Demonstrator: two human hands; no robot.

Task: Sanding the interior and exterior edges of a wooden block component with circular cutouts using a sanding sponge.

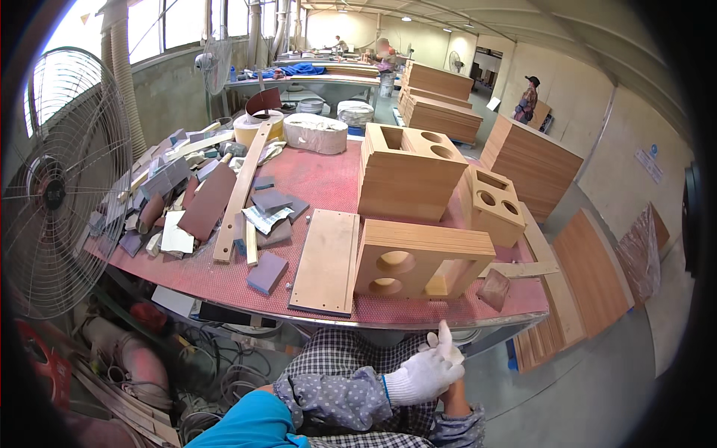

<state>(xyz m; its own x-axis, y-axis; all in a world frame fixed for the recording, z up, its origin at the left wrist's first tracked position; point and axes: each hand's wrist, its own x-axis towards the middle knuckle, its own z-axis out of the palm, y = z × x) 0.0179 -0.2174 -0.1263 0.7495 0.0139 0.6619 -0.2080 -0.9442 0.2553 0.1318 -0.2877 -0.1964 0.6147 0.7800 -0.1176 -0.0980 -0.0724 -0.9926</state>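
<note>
My left hand point(424, 375), in a white knit glove, crosses over my right hand point(444, 340) in front of the table's near edge. Its fingers are closed around the white glove on the right hand. The right wrist is bare below that glove; one gloved finger points up, and the rest of that hand is mostly hidden behind the left. Just beyond both hands, a stack of cut wooden panels point(418, 235) stands on edge, with round and rectangular openings. To its left lies a flat wooden board point(325, 257). A brown sandpaper piece point(494, 290) rests near the right corner.
The red-topped table point(328, 179) also bears taller stacks of cut panels point(407, 179) and a heap of sanding blocks and sandpaper point(168, 179). A large fan point(54, 190) stands left. Hoses and cables lie below. Board stacks point(530, 164) and another person point(527, 101) are to the right.
</note>
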